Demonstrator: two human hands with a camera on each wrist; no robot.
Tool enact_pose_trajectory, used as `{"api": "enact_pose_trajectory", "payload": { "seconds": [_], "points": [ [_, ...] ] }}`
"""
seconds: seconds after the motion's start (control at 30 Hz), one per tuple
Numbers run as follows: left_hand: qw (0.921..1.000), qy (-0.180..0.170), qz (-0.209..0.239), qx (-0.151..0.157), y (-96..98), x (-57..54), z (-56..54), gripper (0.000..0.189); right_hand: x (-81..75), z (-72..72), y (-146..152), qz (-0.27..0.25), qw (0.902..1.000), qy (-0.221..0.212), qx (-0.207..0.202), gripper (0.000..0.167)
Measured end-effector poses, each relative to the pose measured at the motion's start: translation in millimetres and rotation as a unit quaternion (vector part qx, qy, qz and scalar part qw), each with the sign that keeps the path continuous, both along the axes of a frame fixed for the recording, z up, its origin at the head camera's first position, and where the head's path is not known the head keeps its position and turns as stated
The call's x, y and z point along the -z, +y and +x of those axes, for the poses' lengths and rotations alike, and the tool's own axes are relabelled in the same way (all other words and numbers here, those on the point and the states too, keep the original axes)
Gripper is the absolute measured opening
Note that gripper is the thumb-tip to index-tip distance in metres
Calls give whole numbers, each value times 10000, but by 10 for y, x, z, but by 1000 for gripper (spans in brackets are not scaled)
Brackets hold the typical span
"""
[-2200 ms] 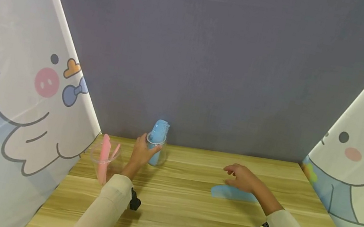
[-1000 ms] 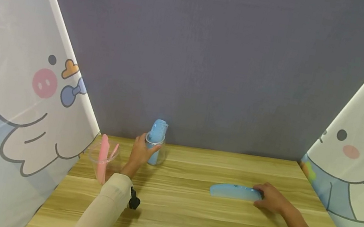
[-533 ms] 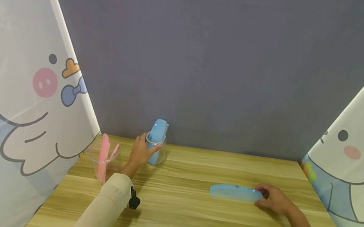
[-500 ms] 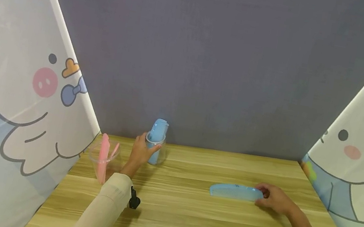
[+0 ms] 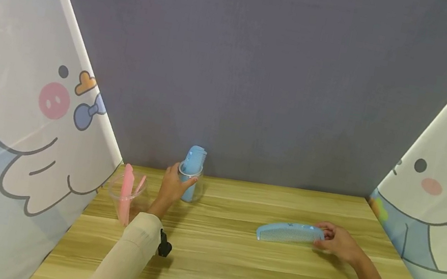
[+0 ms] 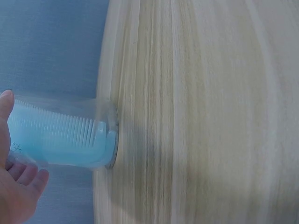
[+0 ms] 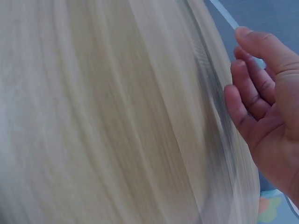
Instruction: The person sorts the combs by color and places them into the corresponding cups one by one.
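Note:
At the back of the table, my left hand (image 5: 172, 188) grips a clear cup (image 5: 197, 194) from its left side. Blue combs (image 5: 195, 158) stand in that cup, their upper ends above the rim. The left wrist view shows the cup (image 6: 106, 109) with comb teeth (image 6: 70, 128) through its wall and my fingers (image 6: 28, 179) around it. To the right, my right hand (image 5: 339, 245) pinches the right end of another blue comb (image 5: 289, 233), teeth facing down toward me. That end is tilted up higher than the left end. My fingertips hide the pinched end.
Left of my left forearm stands a wider clear cup (image 5: 138, 202) holding pink combs (image 5: 127, 190). The wooden table (image 5: 235, 276) ends at a dark grey back panel (image 5: 259, 91). Cartoon-printed panels (image 5: 6, 121) stand on both sides.
My right hand has moved right from above the blue comb to its right end and taken hold of it. That end has just risen. The left hand stays on the cup.

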State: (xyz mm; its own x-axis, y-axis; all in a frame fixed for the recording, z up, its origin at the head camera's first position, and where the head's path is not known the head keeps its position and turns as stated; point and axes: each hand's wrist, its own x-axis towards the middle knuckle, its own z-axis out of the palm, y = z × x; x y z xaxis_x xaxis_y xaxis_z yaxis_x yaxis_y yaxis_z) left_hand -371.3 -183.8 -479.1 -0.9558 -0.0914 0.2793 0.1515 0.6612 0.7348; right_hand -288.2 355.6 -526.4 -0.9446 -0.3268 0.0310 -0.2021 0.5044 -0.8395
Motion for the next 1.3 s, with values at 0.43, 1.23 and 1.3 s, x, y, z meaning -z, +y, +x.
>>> {"api": "enact_pose_trajectory", "payload": {
  "seconds": [0.43, 1.23, 1.3],
  "points": [
    [10000, -66, 38, 23, -9, 12, -17, 86, -74, 19, -44, -577, 9966, -486, 335, 61],
    [10000, -67, 9, -6, -13, 13, -12, 87, -157, -50, -201, -1086, 9931, -185, 392, 59],
    [10000, -80, 19, -3, -14, 12, -11, 87, -170, -65, -234, -1057, 9935, -146, 386, 59]
  ]
}}
